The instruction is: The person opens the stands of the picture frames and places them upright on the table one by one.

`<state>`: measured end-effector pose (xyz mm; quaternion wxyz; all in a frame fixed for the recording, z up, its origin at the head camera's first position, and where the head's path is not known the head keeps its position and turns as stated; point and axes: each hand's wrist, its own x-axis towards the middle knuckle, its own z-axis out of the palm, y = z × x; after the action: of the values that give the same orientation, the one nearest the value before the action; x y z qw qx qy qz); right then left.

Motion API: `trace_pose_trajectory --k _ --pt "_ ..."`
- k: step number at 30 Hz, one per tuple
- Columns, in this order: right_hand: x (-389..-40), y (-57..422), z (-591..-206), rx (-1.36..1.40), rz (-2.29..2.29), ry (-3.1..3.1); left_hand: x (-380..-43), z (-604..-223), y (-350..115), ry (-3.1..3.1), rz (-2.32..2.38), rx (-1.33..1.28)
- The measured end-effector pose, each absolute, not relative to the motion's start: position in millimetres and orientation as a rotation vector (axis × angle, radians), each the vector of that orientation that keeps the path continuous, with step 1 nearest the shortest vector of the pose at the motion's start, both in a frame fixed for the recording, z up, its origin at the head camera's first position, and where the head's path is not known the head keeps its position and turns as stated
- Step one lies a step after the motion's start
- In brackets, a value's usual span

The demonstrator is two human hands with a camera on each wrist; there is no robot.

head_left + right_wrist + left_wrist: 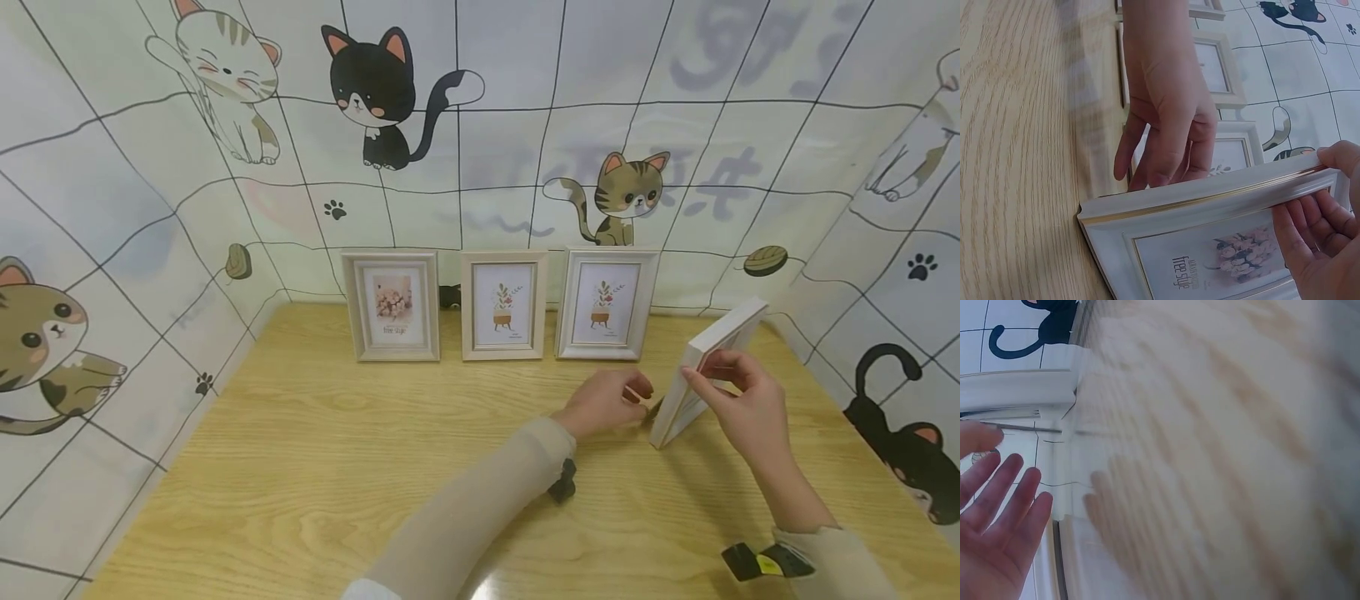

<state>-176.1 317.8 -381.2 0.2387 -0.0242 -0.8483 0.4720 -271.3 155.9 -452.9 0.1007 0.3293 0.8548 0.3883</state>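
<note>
My right hand [753,408] pinches the side of a white photo frame [726,323], thumb outside and fingers on its face. This frame stands tilted on the table at the right; the right wrist view shows gold trim and a flower picture lettered "free style" in the frame [1210,265]. Behind it, my left hand [606,403] hovers near its back, close to a dark piece there that looks like a stand leg. In the left wrist view the left hand [997,531] has loosely spread fingers, holding nothing I can see.
Against the back wall stand a grey-beige photo frame [352,308], a cream frame [467,308] and a white frame [645,308] in a row. They rest on a wood-grain table [337,467]. Cloth walls [495,142] printed with cats enclose the table on three sides.
</note>
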Motion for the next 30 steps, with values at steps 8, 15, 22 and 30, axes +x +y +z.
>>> trace_pose_trajectory --k 8,15,22,30 --pt "-174 318 -380 -0.051 1.28 -2.341 -272 -449 154 2.458 1.115 1.105" --pt "-173 319 -381 -0.044 1.262 -2.351 -278 -450 154 2.652 1.072 1.005" --pt "-177 317 -381 -0.016 1.252 -2.337 -280 -447 155 2.882 0.948 0.967" --pt "-176 319 -382 -0.009 1.224 -2.361 -287 -442 156 2.956 1.037 0.859"
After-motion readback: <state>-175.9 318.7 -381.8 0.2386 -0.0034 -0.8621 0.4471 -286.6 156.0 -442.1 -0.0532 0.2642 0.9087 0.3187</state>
